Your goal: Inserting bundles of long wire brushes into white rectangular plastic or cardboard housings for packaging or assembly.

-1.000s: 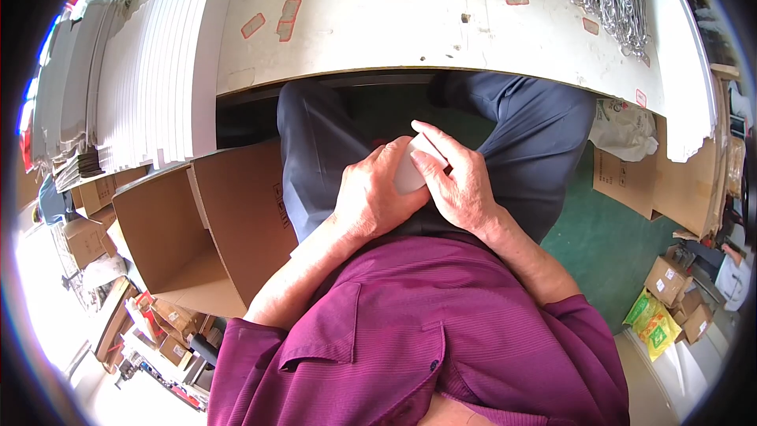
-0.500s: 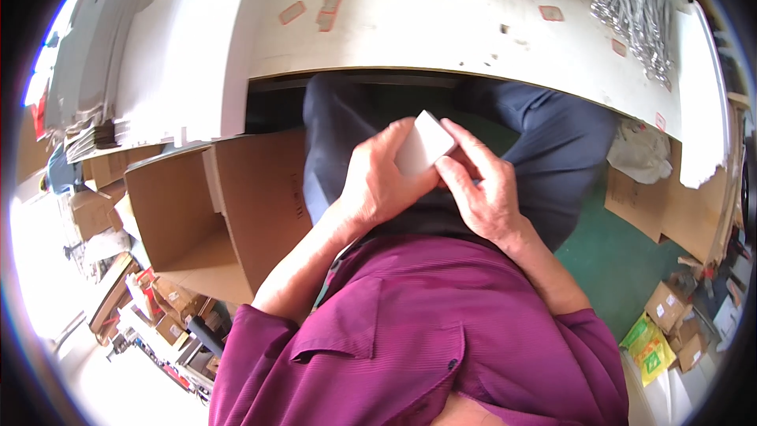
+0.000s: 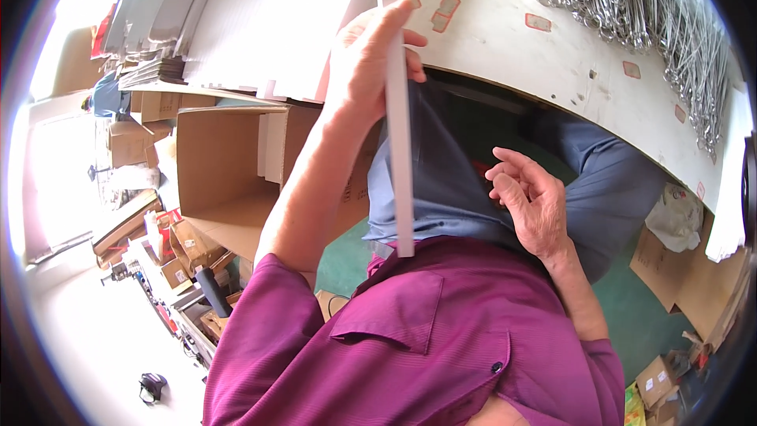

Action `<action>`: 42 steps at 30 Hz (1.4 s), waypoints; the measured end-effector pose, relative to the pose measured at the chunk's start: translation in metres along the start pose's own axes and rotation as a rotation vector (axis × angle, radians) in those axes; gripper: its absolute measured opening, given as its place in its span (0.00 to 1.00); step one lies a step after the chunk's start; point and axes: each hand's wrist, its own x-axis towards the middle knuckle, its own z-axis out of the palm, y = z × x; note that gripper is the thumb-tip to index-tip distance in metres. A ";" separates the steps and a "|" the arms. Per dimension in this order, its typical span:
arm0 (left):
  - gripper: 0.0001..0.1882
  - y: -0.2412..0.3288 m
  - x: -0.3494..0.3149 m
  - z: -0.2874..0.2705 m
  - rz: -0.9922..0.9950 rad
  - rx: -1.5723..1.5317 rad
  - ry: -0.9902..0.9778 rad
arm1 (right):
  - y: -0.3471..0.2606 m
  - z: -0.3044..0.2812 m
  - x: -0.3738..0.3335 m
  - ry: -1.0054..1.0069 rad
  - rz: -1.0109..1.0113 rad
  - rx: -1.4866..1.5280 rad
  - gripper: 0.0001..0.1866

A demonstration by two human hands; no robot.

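Note:
A long, narrow white box [image 3: 400, 142] runs from above the worktable edge down to my waist, its long side toward me. My left hand [image 3: 364, 55] is closed around its upper part, thumb near the far end. Above my lap, my right hand [image 3: 535, 197] is apart from the box. Its fingers are loosely bent, with nothing visible in them. Beside my left forearm stands an open brown carton [image 3: 225, 162] with a white piece along its inner side.
A white worktable [image 3: 489, 55] spans the front, with bundles of looped metal wires [image 3: 599, 0] at its far right. White stacked pieces [image 3: 260, 24] stand at the left. Flattened cardboard [image 3: 670, 264] and a plastic bag [image 3: 676, 217] lie at the right.
My left hand has lifted away to the upper left with the white box, now seen lengthwise. My right hand has let go of it and stays lower. The view has shifted left.

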 end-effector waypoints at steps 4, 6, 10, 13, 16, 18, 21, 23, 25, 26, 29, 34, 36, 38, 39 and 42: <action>0.24 -0.004 -0.003 0.019 0.080 0.091 0.038 | -0.026 0.018 0.014 -0.089 -0.066 -0.057 0.30; 0.24 -0.006 -0.005 0.025 0.112 0.108 0.065 | -0.040 0.027 0.019 -0.154 -0.107 -0.162 0.29; 0.22 -0.006 -0.001 0.037 0.220 0.208 0.125 | -0.037 0.043 0.028 -0.134 -0.215 -0.168 0.16; 0.21 -0.011 0.003 0.034 0.330 0.329 0.147 | -0.031 0.044 0.028 -0.065 -0.163 -0.076 0.16; 0.21 -0.003 -0.018 0.036 0.099 0.210 0.037 | -0.026 0.037 0.032 -0.048 -0.228 -0.078 0.17; 0.22 -0.005 -0.038 0.032 -0.009 0.220 -0.059 | -0.036 0.038 0.034 -0.033 -0.198 -0.004 0.15; 0.23 -0.011 -0.060 0.024 0.118 0.300 -0.172 | -0.039 0.033 0.043 -0.090 -0.076 0.082 0.14; 0.22 -0.007 -0.066 0.016 0.138 0.310 -0.155 | -0.041 0.033 0.046 -0.117 -0.060 0.063 0.13; 0.18 0.006 -0.065 0.002 0.095 0.398 -0.105 | -0.034 0.033 0.053 -0.108 -0.257 -0.154 0.12; 0.18 0.012 -0.062 -0.013 0.139 0.444 -0.058 | -0.038 0.032 0.059 -0.055 -0.330 -0.213 0.12; 0.16 0.047 -0.051 -0.063 0.154 0.603 0.059 | -0.053 0.012 0.074 0.174 -0.500 -0.525 0.10; 0.10 0.087 -0.004 -0.152 0.298 0.984 0.287 | -0.021 -0.038 0.101 0.398 -0.444 -0.619 0.09; 0.10 0.103 0.015 -0.183 0.306 1.141 0.378 | -0.011 -0.044 0.105 0.407 -0.486 -0.650 0.08; 0.13 0.109 0.037 -0.215 0.336 1.252 0.416 | -0.008 -0.040 0.108 0.425 -0.550 -0.700 0.06; 0.13 0.115 0.047 -0.229 0.320 1.326 0.437 | -0.008 -0.038 0.109 0.422 -0.552 -0.705 0.06; 0.16 0.126 0.090 -0.304 0.423 1.450 0.530 | -0.008 -0.032 0.112 0.441 -0.679 -0.866 0.04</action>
